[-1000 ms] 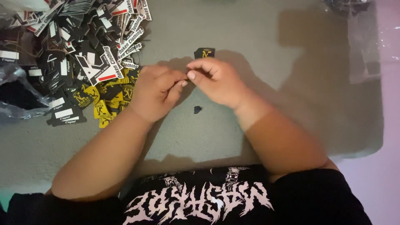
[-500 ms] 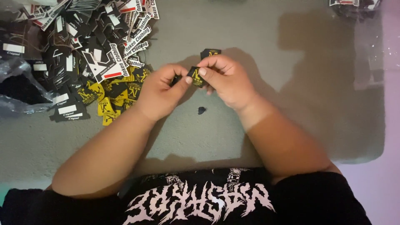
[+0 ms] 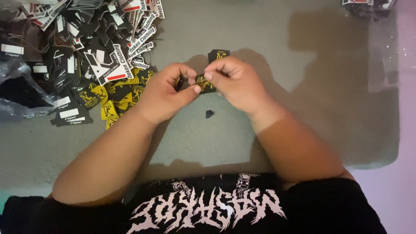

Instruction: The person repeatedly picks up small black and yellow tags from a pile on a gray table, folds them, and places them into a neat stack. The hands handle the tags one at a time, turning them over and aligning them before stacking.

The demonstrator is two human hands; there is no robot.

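My left hand (image 3: 167, 93) and my right hand (image 3: 236, 82) meet over the middle of the grey surface (image 3: 268, 47). Between their fingertips they pinch a small black and yellow tag (image 3: 203, 83). A second black tag with a yellow mark (image 3: 218, 54) lies flat just beyond my right hand. A tiny dark scrap (image 3: 209, 113) rests on the surface below the hands, apart from both.
A big heap of black, white and yellow tags (image 3: 86, 56) fills the upper left, reaching my left hand. Crumpled clear plastic (image 3: 17, 91) lies at the far left. More tags in plastic (image 3: 368, 6) sit at the top right corner.
Both hands have lifted slightly away from me and now hold a black and yellow tag between them; a second ago only their fingertips touched, with no tag showing.
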